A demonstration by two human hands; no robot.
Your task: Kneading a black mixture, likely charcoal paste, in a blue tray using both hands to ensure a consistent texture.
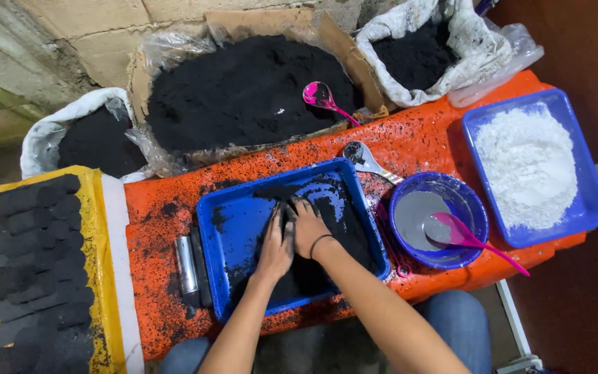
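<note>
My left hand (275, 244) and my right hand (309, 226) lie side by side, palms down, pressing into black powder in a blue rectangular tray (223, 216) on an orange surface (160, 277). Both hands are smeared with the black powder (340, 228), which spreads mostly across the tray's right half. A dark band circles my right wrist. The fingers are spread into the powder and grip nothing that I can make out.
A blue bowl (468, 201) of grey paste holds a pink spoon (461, 234). A blue tray (586, 187) has white powder. Behind are a box (243, 90) and sacks of black powder, a pink scoop (321, 95), a metal spoon (363, 156). Black briquettes (32, 270) lie on yellow sheet at left. A metal tube (186, 264) rests beside the tray.
</note>
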